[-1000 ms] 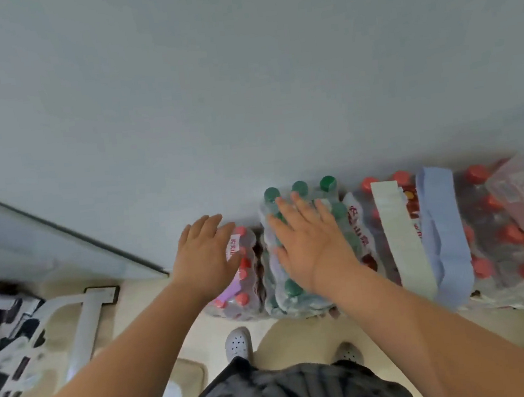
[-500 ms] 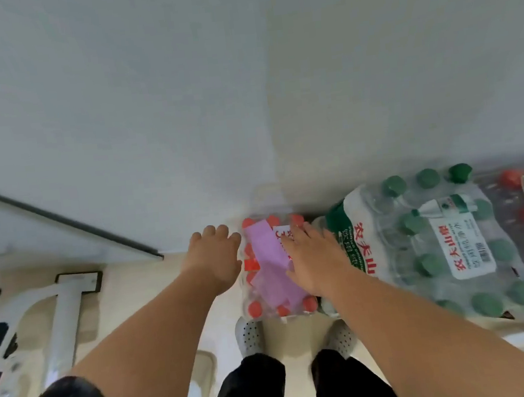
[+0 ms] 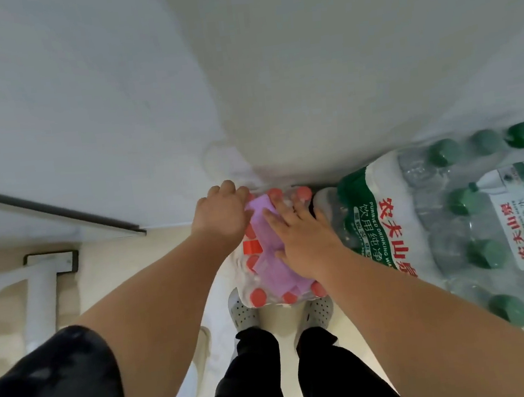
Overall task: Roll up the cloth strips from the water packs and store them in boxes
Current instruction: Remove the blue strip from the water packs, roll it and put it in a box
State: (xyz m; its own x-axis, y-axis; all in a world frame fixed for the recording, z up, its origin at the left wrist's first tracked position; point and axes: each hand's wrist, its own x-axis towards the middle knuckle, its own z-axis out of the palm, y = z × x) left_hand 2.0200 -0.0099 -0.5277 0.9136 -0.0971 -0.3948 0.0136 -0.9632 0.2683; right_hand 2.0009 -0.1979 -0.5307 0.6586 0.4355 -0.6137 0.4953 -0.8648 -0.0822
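A purple cloth strip [image 3: 271, 249] lies lengthwise across a small water pack with red caps [image 3: 258, 295] that stands against the wall. My left hand [image 3: 220, 214] is at the far left end of the strip, fingers bent over the pack's top edge; what they grasp is hidden. My right hand [image 3: 302, 236] lies flat on the strip with fingers spread toward the wall.
A large water pack with green caps [image 3: 470, 228] lies right beside the small one, to the right. My feet in white perforated shoes [image 3: 243, 310] stand just below the pack. A white frame [image 3: 37, 286] stands on the floor at left. The wall is directly ahead.
The view swung left from the green-cap pack to the red-cap pack. Both hands moved onto the purple strip, the left hand closing in on its far end.
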